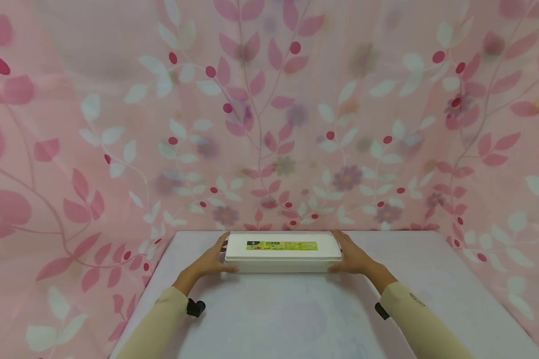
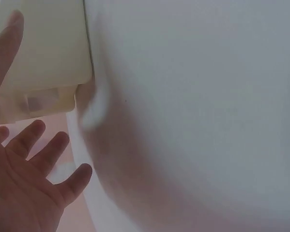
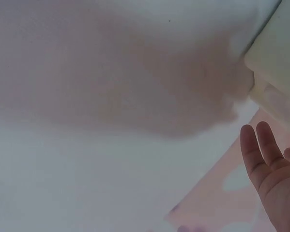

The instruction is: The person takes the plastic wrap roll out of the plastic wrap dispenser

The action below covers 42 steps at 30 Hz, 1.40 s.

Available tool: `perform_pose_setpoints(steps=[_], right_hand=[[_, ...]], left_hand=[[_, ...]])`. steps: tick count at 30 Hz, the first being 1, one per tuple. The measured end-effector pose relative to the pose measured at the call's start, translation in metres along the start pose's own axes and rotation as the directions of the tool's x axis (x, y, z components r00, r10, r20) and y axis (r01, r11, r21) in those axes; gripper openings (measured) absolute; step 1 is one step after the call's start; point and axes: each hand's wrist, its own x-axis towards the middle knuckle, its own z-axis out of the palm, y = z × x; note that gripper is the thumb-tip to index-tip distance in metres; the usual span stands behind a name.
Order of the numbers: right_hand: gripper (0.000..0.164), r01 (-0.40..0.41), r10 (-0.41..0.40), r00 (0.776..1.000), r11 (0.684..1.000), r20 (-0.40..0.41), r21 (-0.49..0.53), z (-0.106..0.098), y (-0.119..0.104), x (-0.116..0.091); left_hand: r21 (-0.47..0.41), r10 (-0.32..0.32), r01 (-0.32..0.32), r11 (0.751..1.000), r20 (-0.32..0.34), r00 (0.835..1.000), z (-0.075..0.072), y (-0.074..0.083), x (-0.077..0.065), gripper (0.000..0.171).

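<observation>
A long white lidded box [image 1: 278,266] with a green-and-yellow label on top lies crosswise near the table's far edge. My left hand [image 1: 214,259] holds its left end, thumb along the front side and index finger at the back corner. At the opposite end, my right hand [image 1: 352,255] holds it in a mirrored way. In the left wrist view the other fingers [image 2: 50,150] spread apart beyond the end of the box. The right wrist view shows similar fingers [image 3: 258,150] beside the box corner; the right thumb is out of sight there.
The box stands on a pale cloth-covered table [image 1: 278,319]. Pink curtains [image 1: 269,124] with leaves and berries surround the far side and both flanks. Black devices [image 1: 195,307] are worn at the wrists, below beige sleeves.
</observation>
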Motion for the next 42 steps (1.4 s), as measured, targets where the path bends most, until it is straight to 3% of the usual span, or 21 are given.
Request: perform_pose_setpoints(steps=[4,9,18,25,32,39,42], right_hand=[[0.125,0.011,-0.011,1.0,0.998,-0.008,0.06,-0.001,0.0,0.003],[0.126,0.009,-0.006,1.0,0.99,-0.018,0.143,0.0,0.0,0.005],[0.127,-0.132,0.127,0.991,0.969,0.036,0.207,0.008,0.005,0.006],[0.128,-0.083,0.083,0.996,0.969,0.007,0.232,0.009,0.006,0.012],[0.119,-0.127,0.107,0.991,0.92,0.075,0.372,0.007,0.006,0.013],[0.119,-0.113,0.09,0.993,0.901,0.076,0.42,0.009,0.008,0.015],[0.12,-0.105,0.081,0.994,0.892,0.073,0.439,0.014,0.01,0.015]], left_hand=[[-0.026,0.011,-0.01,1.0,0.023,1.0,-0.005,0.004,0.003,0.128],[-0.067,0.039,-0.039,0.997,0.006,0.999,-0.008,0.007,0.007,0.128],[-0.126,0.012,-0.008,0.992,0.032,0.999,0.003,-0.001,0.013,0.126],[-0.187,0.016,-0.009,0.982,0.04,0.999,-0.003,0.003,0.015,0.128],[-0.205,-0.007,0.023,0.978,0.074,0.997,-0.003,0.001,0.018,0.12],[-0.194,0.02,-0.011,0.981,0.044,0.999,-0.003,0.005,0.019,0.106],[-0.188,0.002,0.006,0.982,0.043,0.999,-0.003,0.003,0.019,0.106]])
